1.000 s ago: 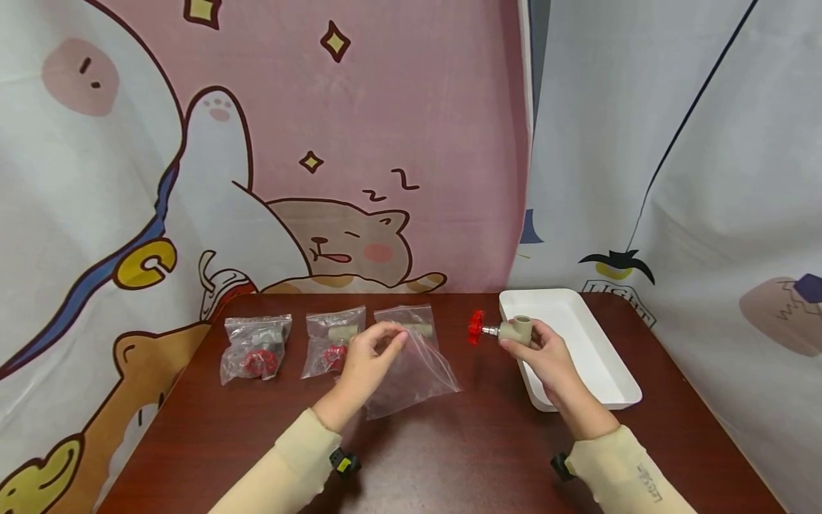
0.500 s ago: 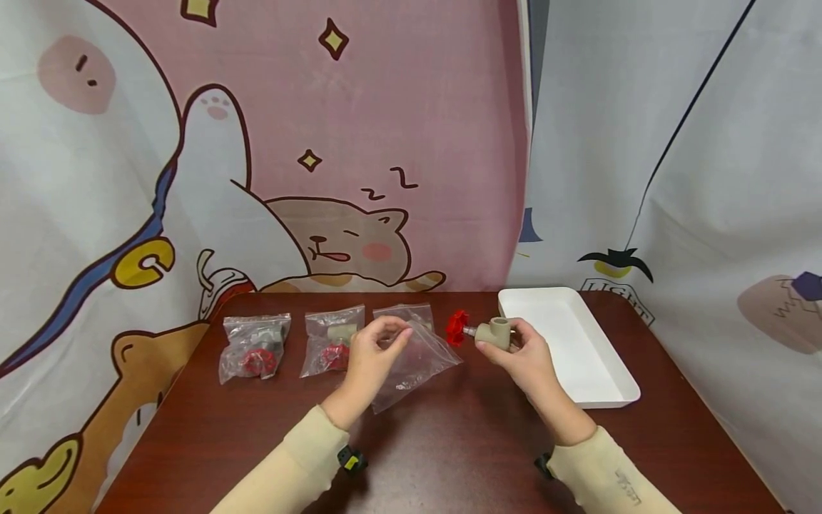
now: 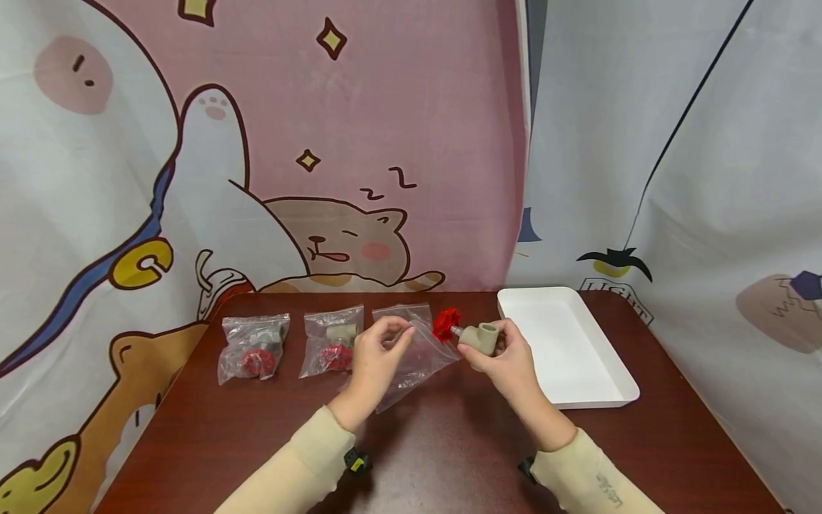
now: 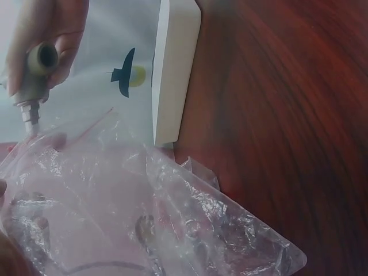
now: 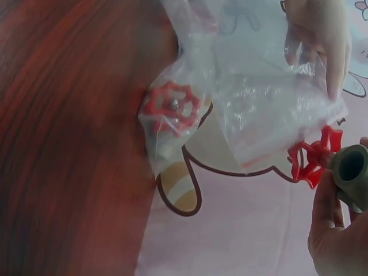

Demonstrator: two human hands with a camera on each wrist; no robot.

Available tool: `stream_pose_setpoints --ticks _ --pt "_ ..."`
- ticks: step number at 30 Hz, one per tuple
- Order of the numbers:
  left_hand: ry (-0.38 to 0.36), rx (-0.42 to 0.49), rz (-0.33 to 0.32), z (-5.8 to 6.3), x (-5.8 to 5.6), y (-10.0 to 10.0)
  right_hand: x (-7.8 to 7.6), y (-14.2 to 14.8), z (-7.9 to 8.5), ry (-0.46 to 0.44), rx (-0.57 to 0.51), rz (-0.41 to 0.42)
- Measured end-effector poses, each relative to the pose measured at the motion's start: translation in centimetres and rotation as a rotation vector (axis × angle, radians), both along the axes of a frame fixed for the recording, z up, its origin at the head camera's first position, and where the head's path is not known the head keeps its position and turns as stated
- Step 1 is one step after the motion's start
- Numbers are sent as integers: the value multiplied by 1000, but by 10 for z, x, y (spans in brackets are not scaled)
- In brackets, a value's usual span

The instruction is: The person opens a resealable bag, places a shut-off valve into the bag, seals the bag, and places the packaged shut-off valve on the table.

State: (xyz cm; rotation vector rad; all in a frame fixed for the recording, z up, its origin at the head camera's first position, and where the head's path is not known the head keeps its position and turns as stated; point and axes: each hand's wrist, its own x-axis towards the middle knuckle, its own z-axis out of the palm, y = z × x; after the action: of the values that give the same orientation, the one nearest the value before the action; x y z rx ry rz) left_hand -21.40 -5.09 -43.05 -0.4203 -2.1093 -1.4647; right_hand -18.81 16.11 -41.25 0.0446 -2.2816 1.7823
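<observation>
In the head view my left hand (image 3: 375, 364) pinches the top edge of a clear zip bag (image 3: 420, 364), which hangs over the table with nothing visible inside. My right hand (image 3: 514, 371) grips the pale green body of a stop valve (image 3: 478, 340). Its red handwheel (image 3: 446, 325) points left, close to the bag's upper edge. In the right wrist view the handwheel (image 5: 313, 158) is right beside the bag's mouth (image 5: 287, 129); whether it touches the plastic I cannot tell. The left wrist view shows the bag (image 4: 103, 195) spread wide across the foreground.
Two bagged valves with red handwheels, one at the far left (image 3: 253, 350) and one nearer the middle (image 3: 330, 343), lie on the brown table (image 3: 443, 457). Behind the held bag lies another clear bag (image 3: 403, 312), partly hidden. A white tray (image 3: 626, 400) stands at right.
My right hand has carried the valve left from over the tray to the bag's edge, the handwheel turning slightly upward. My left hand has shifted a little right, still pinching the bag.
</observation>
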Motion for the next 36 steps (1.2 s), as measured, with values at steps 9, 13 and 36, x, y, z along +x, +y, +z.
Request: stream_pose_setpoints --ticks 9,13,36 --pt "-4 48 -2 0 3 3 22 -22 29 87 -31 1" --pt "-9 60 -6 -1 3 3 26 -27 31 121 -44 28" --pt "39 74 -73 31 21 3 29 -20 30 371 210 174"
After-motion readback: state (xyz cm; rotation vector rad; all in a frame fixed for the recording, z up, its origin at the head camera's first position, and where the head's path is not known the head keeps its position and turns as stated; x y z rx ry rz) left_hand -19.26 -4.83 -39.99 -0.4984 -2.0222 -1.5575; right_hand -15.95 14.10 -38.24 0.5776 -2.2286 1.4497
